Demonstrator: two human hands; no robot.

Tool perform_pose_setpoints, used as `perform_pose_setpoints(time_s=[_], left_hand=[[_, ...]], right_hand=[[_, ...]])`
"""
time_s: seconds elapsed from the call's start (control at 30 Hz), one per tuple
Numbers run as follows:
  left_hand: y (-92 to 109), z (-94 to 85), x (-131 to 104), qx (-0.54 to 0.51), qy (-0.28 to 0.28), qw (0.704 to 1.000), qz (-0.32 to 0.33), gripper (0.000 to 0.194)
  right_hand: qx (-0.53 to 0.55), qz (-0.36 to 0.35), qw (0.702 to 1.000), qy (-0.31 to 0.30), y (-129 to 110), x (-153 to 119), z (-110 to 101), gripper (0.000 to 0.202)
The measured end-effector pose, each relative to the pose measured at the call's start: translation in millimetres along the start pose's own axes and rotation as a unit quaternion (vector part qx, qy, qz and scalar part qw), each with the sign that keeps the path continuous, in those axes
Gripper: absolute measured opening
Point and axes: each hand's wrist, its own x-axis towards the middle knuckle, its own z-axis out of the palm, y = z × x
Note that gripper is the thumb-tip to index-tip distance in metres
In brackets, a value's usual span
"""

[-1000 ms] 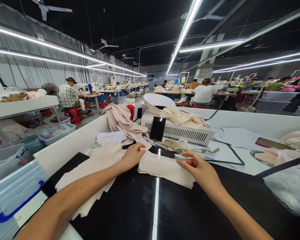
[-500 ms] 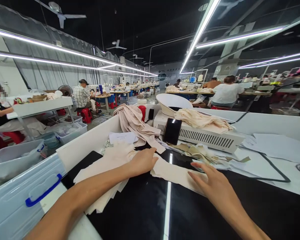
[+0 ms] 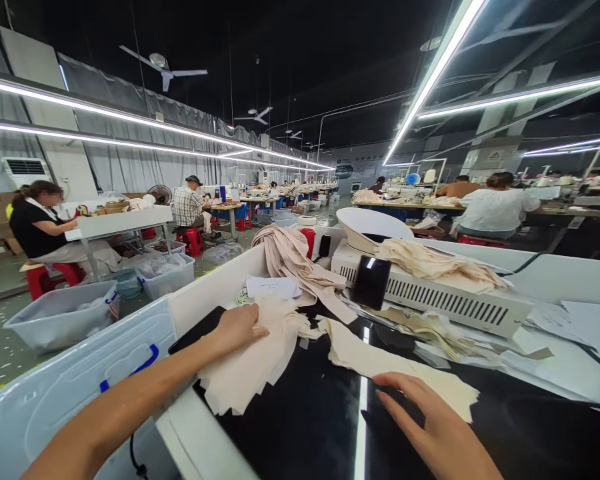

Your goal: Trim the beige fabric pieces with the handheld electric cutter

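My left hand [image 3: 240, 327] rests on a stack of cream fabric pieces [image 3: 245, 383] on the left of the black tabletop. Its thumb and forefinger are apart, while the other fingers are mostly hidden. A single long cream fabric piece [image 3: 400, 363] lies across the tabletop to the right, with ragged edges. Just in front of this piece is my right hand [image 3: 430, 417], open, its fingers stretched out and low over the black surface [image 3: 310, 427]. Whether its fingertips touch the fabric or surface, I cannot tell.
Behind the work surface lie pinkish fabric strips [image 3: 300, 267], a phone [image 3: 371, 283], fabric and paper scraps [image 3: 430, 327], and a vented white box [image 3: 445, 300] carrying more fabric. A blue-handled plastic bin [image 3: 80, 413] borders the left side. Co-workers sit further off.
My left hand has moved left from the long cream piece onto the stack. My right hand has drawn back off the piece, which now shows its right end. The view has turned left.
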Motion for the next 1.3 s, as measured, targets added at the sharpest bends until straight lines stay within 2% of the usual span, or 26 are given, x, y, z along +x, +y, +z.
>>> perform_pose_setpoints(time_s=[0.1, 0.2, 0.27, 0.33, 0.4, 0.5, 0.6, 0.67, 0.73, 0.77, 0.83, 0.9, 0.97, 1.0, 1.17, 1.23, 1.3], left_hand=[[-2.3, 9.5, -3.4, -0.007, -0.002, 1.000, 0.003, 0.030], [-4.8, 10.8, -4.9, -0.024, 0.009, 0.999, 0.023, 0.021], [-7.0, 8.7, -6.4, -0.035, 0.022, 0.998, 0.042, 0.016], [-7.5, 6.7, -10.1, -0.043, 0.036, 0.996, 0.071, 0.016], [-3.7, 6.9, -17.3, -0.047, 0.044, 0.992, 0.110, 0.015], [12.8, 14.2, -35.1, -0.045, 0.040, 0.981, 0.185, 0.017], [37.1, 30.1, -55.9, -0.037, 0.016, 0.964, 0.263, 0.015], [51.8, 42.3, -67.0, -0.037, -0.005, 0.943, 0.331, 0.014], [61.6, 52.3, -74.1, -0.058, -0.019, 0.920, 0.387, 0.013], [64.3, 55.6, -76.1, -0.088, -0.024, 0.915, 0.394, 0.013], [65.7, 58.7, -77.7, -0.194, -0.039, 0.920, 0.338, 0.013], [64.3, 58.4, -77.6, -0.326, -0.070, 0.915, 0.229, 0.015], [63.6, 57.7, -77.0, -0.426, -0.115, 0.888, 0.131, 0.024], [64.4, 58.1, -77.0, -0.460, -0.138, 0.871, 0.104, 0.030], [80.9, 69.2, -82.0, -0.539, -0.225, 0.807, 0.082, 0.075], [88.8, 72.9, -85.0, -0.573, -0.242, 0.780, 0.065, 0.089], [93.9, 72.5, -87.2, -0.619, -0.243, 0.746, 0.037, 0.096]], right_hand=[[0.014, 0.005, 1.000, -0.015, -12.4, -6.8, 3.9, 0.045], [0.021, 0.023, 0.999, -0.023, -30.2, -13.6, 4.7, 0.044], [0.047, 0.053, 0.997, -0.030, -46.2, -18.3, 6.3, 0.046], [0.118, 0.108, 0.986, -0.049, -65.1, -24.3, 11.8, 0.050], [0.218, 0.174, 0.958, -0.074, -84.5, -32.4, 22.8, 0.057], [0.289, 0.219, 0.929, -0.078, -108.4, -45.3, 46.8, 0.074], [0.408, 0.288, 0.864, -0.064, -122.9, -52.9, 67.6, 0.080], [0.461, 0.307, 0.831, -0.039, -127.6, -54.3, 72.6, 0.077], [0.468, 0.302, 0.830, -0.012, -129.1, -54.7, 69.0, 0.076], [0.468, 0.298, 0.832, 0.001, -129.1, -55.2, 64.5, 0.077], [0.466, 0.296, 0.834, 0.023, -128.9, -58.2, 51.8, 0.078], [0.460, 0.298, 0.836, 0.033, -130.4, -64.4, 38.3, 0.078], [0.456, 0.299, 0.838, 0.035, -135.6, -73.4, 28.1, 0.077], [0.456, 0.297, 0.839, 0.037, -139.5, -78.4, 25.2, 0.077], [0.462, 0.271, 0.841, 0.073, -158.8, -99.7, 28.1, 0.078], [0.458, 0.276, 0.840, 0.094, -155.4, -105.5, 28.0, 0.079], [0.449, 0.285, 0.838, 0.123, -141.9, -110.9, 21.3, 0.078]])
